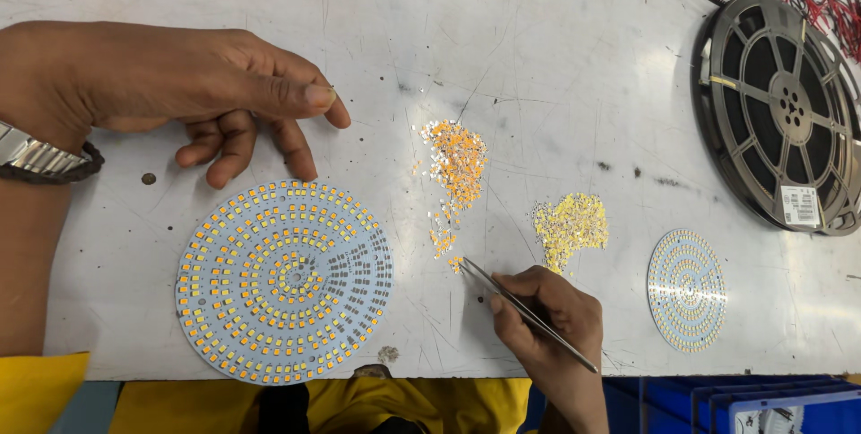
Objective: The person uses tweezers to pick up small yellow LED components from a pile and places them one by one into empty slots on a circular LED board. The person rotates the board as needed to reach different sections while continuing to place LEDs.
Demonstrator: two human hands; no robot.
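The tweezers [527, 312] lie pinched in the right hand [549, 325], long axis running from lower right up to upper left, tips resting at the bottom of the orange chip pile [456, 174] on the grey worktable [556, 57]. The right hand is closed around the shaft. A yellow chip pile [571, 226] sits just beside that hand, above it. The left hand [193, 93] is loosely curled and holds nothing, fingertips touching the upper rim of the large round board [285, 280], whose rings are mostly filled, with a bare wedge at its right. That board lies close to the table's near edge. A small round board [686, 289] lies well apart to the right, with bare table between. A dark reel [778, 109] occupies the far right corner. Blue bins [762, 405] stand below the edge; contents cannot be told.
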